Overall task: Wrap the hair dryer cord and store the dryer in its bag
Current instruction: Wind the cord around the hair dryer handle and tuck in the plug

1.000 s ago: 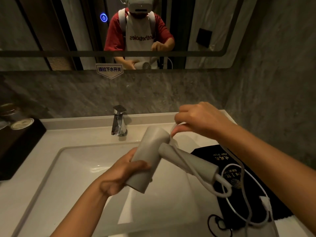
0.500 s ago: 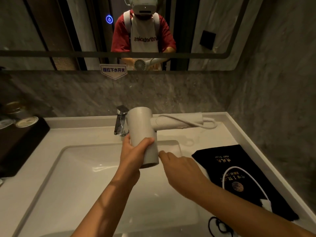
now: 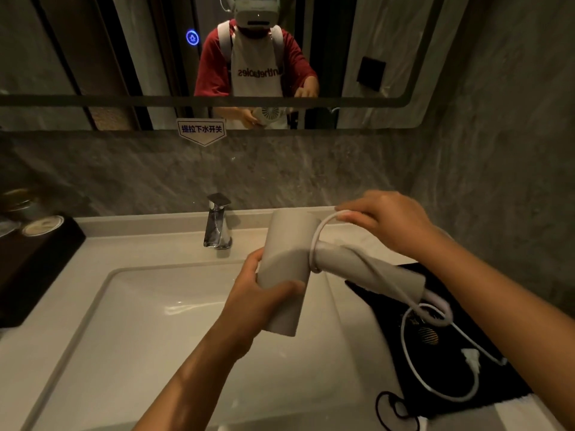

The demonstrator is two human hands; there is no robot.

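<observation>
My left hand (image 3: 258, 293) grips the barrel of a pale grey hair dryer (image 3: 286, 269) above the sink. Its handle (image 3: 370, 269) points right and down toward the counter. The white cord (image 3: 317, 241) loops once around the handle's base, and my right hand (image 3: 382, 225) pinches that loop above the barrel. More cord runs along the handle, curls at its end and trails over a flat black bag (image 3: 448, 346) on the counter at right. The white plug (image 3: 471, 357) lies on the bag.
A white basin (image 3: 140, 321) fills the counter below my hands, with a chrome tap (image 3: 217, 225) behind it. A dark tray (image 3: 34, 259) holding jars stands at the left. The bag's black drawstring (image 3: 389, 412) coils at the counter's front right. A mirror hangs above.
The dryer's handle swung down from level to pointing right and down. My right hand rose from below the barrel to above it, carrying the cord into a loop around the handle's base.
</observation>
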